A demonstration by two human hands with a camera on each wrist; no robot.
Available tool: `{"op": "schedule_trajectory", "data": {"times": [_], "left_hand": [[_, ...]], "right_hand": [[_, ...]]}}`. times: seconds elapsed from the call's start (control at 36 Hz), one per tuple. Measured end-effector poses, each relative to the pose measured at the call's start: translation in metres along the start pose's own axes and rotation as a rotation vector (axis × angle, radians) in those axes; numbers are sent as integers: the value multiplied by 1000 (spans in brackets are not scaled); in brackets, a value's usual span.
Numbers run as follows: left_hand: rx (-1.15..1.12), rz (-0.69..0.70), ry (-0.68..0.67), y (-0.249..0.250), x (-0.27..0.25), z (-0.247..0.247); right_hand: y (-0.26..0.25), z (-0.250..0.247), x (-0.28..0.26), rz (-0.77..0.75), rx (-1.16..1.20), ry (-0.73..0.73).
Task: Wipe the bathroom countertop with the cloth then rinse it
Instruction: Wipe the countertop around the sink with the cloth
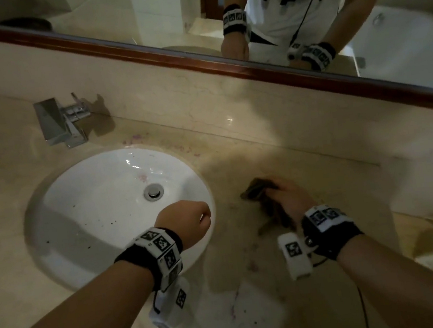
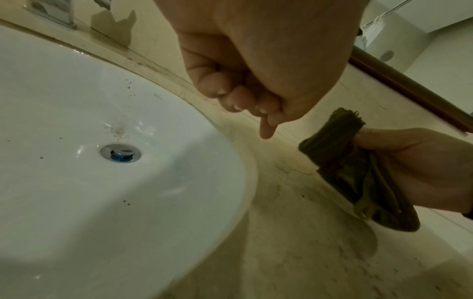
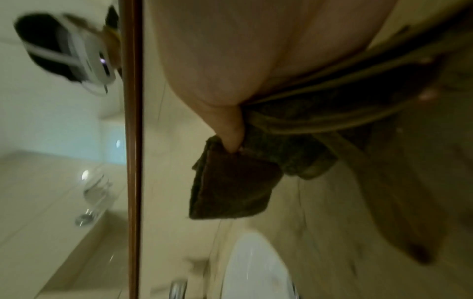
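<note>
The right hand (image 1: 286,196) is gripping a bunched dark brown cloth (image 1: 258,190), fingers curled over the top and the thumb tucked into a fold, as the right wrist view shows. The cloth is thick and nappy like terry towelling, folded into a blunt wedge at the front with looser, paler edges trailing back under the palm. It is lying against the bench (image 1: 304,153), just to the right of the sink (image 1: 60,210).

The left hand (image 1: 189,220) is curling into a loose fist that is holding nothing, its grip closed on itself, with one fingertip poking downward in the left wrist view. It is hanging over the right rim of the sink, close to the cloth but apart from it.

The sink is a round white glazed basin set into the bench, smooth and shiny, speckled with small dark flecks and a faint pinkish smear above its chrome drain plug (image 1: 153,192). The bench is beige polished stone with fine veins, dull and grimy to the right of the sink, with pinkish spots behind the sink and in front of it. A square chrome tap (image 1: 59,123) is standing behind the sink to its left. A low stone upstand is running behind the sink, topped by a mirror (image 1: 354,10) in a dark wooden frame. Bare stone is stretching to the right of the sink, between cloth and upstand.
</note>
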State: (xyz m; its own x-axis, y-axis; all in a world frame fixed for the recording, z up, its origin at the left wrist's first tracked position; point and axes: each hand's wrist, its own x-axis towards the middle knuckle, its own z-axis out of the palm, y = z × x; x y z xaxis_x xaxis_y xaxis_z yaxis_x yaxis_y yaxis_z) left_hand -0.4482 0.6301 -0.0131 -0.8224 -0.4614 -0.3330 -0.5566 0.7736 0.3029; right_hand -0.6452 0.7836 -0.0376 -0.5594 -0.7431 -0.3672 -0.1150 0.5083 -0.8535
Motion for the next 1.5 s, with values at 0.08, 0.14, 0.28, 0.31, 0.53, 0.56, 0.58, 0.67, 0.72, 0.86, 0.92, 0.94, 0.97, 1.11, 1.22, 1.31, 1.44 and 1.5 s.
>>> {"op": "schedule_trajectory", "data": {"times": [0.08,0.14,0.28,0.31,0.53,0.56,0.58,0.67,0.72,0.86,0.92,0.94,0.97,1.11,1.22,1.31,1.44,1.5], "left_hand": [[4,3,-12,1,-1,0],[6,7,-19,3,-1,1],[12,11,-29,2,-2,7],[10,10,-31,1,-2,8],[-4,-18,-32,-8,1,14],[-6,-22,-30,-9,1,14],[-6,-24,-31,-9,1,14],[5,-28,-44,-8,1,13],[11,-27,-45,-6,1,12],[0,-17,-38,-1,4,7],[4,-10,-48,1,4,6],[8,-6,-50,3,3,6],[11,-1,-52,4,4,6],[16,11,-50,7,5,4],[16,7,-57,6,5,5],[16,-2,-56,4,4,5],[15,-22,-58,0,6,5],[18,-31,-62,-2,6,4]], "right_hand": [[5,-28,8,20,29,226],[10,-43,19,-1,-86,375],[34,-47,47,148,-195,575],[39,-44,52,149,-236,580],[17,-11,80,100,-286,402],[14,-3,77,62,-324,356],[10,7,72,33,-370,308],[8,30,56,-48,-453,175],[12,37,44,-104,-511,122],[18,38,22,-127,-417,-55],[18,31,19,-73,-330,-110],[18,24,19,-43,-288,-111],[17,16,19,-19,-255,-82],[14,-35,26,45,-23,273],[16,-60,48,85,22,547],[21,-56,62,153,-127,540],[20,-10,65,54,-413,378],[15,13,59,-2,-471,263]]}}
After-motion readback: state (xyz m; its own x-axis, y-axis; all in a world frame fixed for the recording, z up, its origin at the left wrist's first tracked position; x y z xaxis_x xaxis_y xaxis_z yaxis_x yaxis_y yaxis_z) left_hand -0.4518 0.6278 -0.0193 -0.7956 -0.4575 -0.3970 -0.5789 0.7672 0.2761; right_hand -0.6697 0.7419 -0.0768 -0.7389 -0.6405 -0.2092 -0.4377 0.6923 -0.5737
